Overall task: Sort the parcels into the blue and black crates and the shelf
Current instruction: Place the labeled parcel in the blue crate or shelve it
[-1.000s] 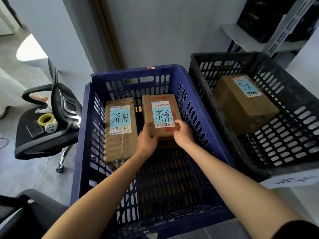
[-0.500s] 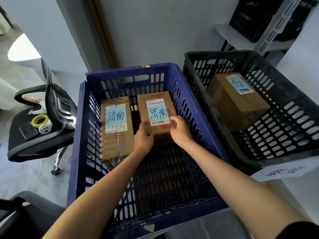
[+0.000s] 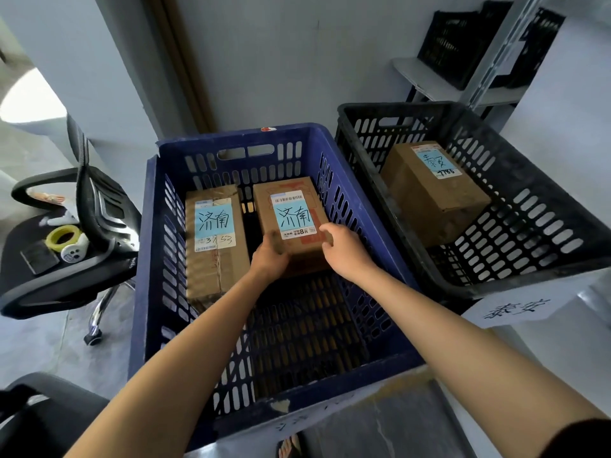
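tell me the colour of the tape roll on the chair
Yellow; the tape roll shows best in the head view.

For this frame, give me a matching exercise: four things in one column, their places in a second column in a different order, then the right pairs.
Things:
1. long parcel
2. short parcel
3. parcel marked 7786
4. yellow tape roll

Places:
A. on the chair seat
B. in the black crate
C. in the blue crate, gripped by the left hand and right hand
D. in the blue crate, left side, untouched

Pairs: 1-D; 2-C; 3-B; 4-A
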